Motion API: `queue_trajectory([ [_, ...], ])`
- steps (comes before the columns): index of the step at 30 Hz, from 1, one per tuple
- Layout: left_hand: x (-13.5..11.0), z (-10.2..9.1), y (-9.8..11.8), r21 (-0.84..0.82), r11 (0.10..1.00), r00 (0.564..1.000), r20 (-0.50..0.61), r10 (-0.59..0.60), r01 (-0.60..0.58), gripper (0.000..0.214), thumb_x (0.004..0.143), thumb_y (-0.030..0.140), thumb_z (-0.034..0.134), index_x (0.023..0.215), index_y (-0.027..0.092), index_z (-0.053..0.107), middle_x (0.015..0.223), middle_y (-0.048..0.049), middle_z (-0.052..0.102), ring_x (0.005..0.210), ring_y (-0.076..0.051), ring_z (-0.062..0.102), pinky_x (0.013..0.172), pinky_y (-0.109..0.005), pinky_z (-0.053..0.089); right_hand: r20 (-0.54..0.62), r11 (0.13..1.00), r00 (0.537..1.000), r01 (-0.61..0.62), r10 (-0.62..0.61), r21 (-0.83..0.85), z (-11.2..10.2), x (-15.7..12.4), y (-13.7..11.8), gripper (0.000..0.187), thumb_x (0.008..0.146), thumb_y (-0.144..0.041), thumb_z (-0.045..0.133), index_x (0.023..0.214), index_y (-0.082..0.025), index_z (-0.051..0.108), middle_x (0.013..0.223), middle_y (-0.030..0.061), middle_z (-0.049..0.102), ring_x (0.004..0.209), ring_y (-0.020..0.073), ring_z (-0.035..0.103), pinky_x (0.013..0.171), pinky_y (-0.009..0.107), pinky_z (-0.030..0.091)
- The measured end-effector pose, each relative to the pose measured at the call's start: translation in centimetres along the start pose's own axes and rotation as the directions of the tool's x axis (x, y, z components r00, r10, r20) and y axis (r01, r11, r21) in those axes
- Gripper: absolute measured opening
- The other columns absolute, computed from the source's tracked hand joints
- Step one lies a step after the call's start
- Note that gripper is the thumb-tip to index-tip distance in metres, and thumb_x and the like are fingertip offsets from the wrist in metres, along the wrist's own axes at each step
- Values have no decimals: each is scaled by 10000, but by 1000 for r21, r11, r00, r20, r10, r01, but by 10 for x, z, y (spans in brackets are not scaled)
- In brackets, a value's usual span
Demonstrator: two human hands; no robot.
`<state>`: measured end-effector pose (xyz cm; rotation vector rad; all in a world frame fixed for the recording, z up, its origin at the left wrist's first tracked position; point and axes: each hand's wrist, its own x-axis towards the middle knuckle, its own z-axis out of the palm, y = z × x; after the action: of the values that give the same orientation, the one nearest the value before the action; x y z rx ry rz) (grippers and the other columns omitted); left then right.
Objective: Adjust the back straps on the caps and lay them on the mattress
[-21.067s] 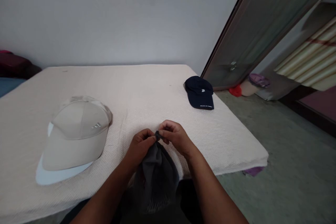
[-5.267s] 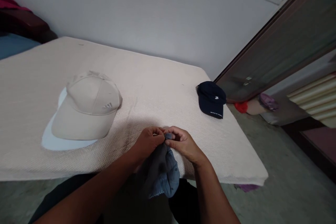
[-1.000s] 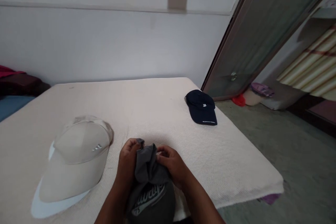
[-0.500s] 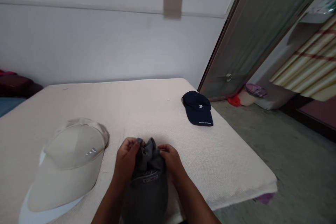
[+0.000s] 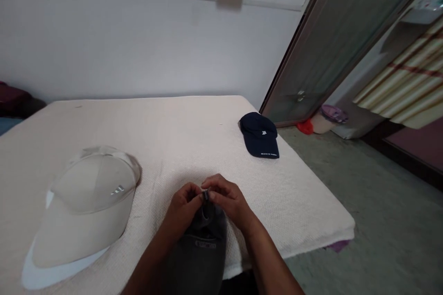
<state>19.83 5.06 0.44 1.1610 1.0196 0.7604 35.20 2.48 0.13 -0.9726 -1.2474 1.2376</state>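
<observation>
A dark grey cap lies at the near edge of the bed, its brim toward me and a small label showing on its front. Both hands meet at the cap's far end, fingertips almost touching. My left hand pinches the strap end there. From the other side my right hand is closed on the same strap, thumb and fingers pressed together. A small piece of the strap shows between the fingertips; whether it is fastened I cannot make out.
A beige cap with a pale sheet under its brim rests at the left. Farther back on the right sits a navy cap. The bed ends at a white wall; a bin stands on the floor beyond.
My hands have come together at the grey cap's back, where before they held its sides apart. The view has tipped slightly downward.
</observation>
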Motion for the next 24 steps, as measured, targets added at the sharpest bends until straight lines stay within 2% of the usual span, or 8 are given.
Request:
queue_trajectory([
  [3,0,1,0,6,1000,1000,-19,-13,13,197,717,310,637,695,169,501,584,60,483,521,-81,432,492,-200,325,73,999,997,-4,1,44,-3,0,1,145,772,-238,626,916,-240,648,936,17,560,812,145,526,720,284,417],
  [7,0,3,0,29,999,999,-12,-41,41,212,721,333,640,710,169,506,590,57,491,522,-84,440,489,-204,327,109,996,991,-82,77,41,-7,-2,5,208,770,-245,645,977,-249,629,904,9,553,734,125,508,657,265,406],
  [11,-1,5,1,27,999,999,3,-36,36,187,722,298,640,711,164,510,590,56,492,522,-78,439,489,-200,328,90,995,993,-81,76,52,-8,-4,7,139,758,-235,657,895,-234,632,904,12,565,762,133,516,670,269,404],
  [15,-2,5,1,-36,998,999,12,-42,43,173,725,282,640,708,165,512,587,49,530,515,-77,463,482,-197,338,40,980,992,-124,119,155,-6,-2,7,77,743,-233,662,794,-209,609,907,12,576,723,118,518,648,260,402],
  [19,-3,4,3,-152,986,997,43,-69,75,149,723,255,648,781,161,548,700,-2,645,621,-109,573,580,-225,422,-10,957,983,-177,184,228,-7,-2,9,62,760,-231,629,783,-188,591,869,19,597,683,113,524,618,252,400],
  [24,-6,2,1,-229,969,993,84,-78,96,153,710,253,670,795,153,590,737,-21,679,649,-117,604,616,-234,445,0,942,972,-227,234,246,-7,-3,8,86,773,-251,621,803,-171,605,797,21,595,672,113,518,610,246,395],
])
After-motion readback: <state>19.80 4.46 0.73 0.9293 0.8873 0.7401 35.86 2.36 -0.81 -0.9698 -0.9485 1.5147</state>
